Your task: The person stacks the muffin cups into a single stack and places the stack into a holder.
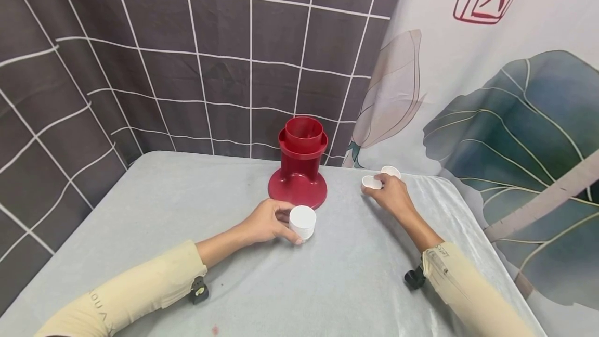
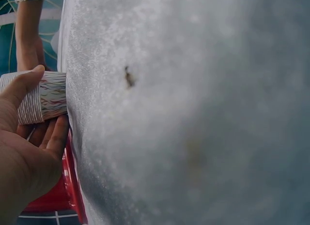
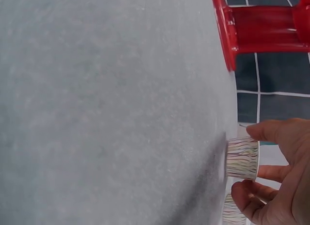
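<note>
My left hand (image 1: 269,222) holds a nested stack of small paper cups (image 1: 302,222) at the middle of the table, thumb on one side and fingers on the other. In the left wrist view the stack (image 2: 52,94) shows many close rims above a wavy coloured pattern. Over at the back right, my right hand (image 1: 395,196) grips a single paper cup (image 1: 372,183) between thumb and fingers. That cup (image 3: 242,158) stands upright at the tabletop, its rim facing up. A second patterned cup (image 3: 233,211) is right beside it, partly behind the fingers.
A red plastic stand (image 1: 301,165) with a round base and an open tube top stands at the back middle, just beyond the left hand. A pale cloth covers the table (image 1: 187,196). Behind it hang a dark checked curtain (image 1: 220,77) and a leaf-printed one (image 1: 510,118).
</note>
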`<move>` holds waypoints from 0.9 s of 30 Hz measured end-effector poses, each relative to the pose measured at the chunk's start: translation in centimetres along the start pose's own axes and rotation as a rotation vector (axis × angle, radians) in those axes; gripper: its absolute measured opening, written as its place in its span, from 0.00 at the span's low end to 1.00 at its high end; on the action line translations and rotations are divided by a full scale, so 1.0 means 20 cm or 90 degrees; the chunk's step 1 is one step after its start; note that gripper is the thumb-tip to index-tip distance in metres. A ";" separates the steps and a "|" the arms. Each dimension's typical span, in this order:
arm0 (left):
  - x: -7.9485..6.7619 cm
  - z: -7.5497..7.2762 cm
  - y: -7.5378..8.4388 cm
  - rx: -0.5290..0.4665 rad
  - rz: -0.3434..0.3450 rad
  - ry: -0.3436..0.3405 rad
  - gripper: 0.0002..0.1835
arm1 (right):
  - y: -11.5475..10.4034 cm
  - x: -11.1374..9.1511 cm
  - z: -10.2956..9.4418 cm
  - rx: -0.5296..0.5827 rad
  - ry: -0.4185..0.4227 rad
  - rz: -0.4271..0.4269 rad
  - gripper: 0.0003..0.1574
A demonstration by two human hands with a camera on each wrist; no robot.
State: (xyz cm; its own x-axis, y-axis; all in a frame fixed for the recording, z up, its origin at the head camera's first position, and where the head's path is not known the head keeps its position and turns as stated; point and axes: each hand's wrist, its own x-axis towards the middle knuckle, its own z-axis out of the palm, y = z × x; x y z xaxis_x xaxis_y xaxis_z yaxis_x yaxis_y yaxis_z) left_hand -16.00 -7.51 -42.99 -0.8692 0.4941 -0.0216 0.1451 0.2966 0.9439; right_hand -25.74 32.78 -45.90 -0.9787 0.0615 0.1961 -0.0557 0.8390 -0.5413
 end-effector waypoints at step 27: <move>0.00 0.00 0.00 -0.011 -0.001 -0.002 0.34 | -0.14 -0.09 0.01 0.137 -0.014 -0.011 0.49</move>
State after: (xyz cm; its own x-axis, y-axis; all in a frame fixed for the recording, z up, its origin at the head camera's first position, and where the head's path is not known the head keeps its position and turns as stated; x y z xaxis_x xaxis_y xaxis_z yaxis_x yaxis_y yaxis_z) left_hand -16.08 -7.51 -42.97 -0.8679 0.4961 -0.0246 0.1351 0.2833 0.9495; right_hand -23.79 30.19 -44.96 -0.9812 0.0339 0.1898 -0.1112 0.7045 -0.7009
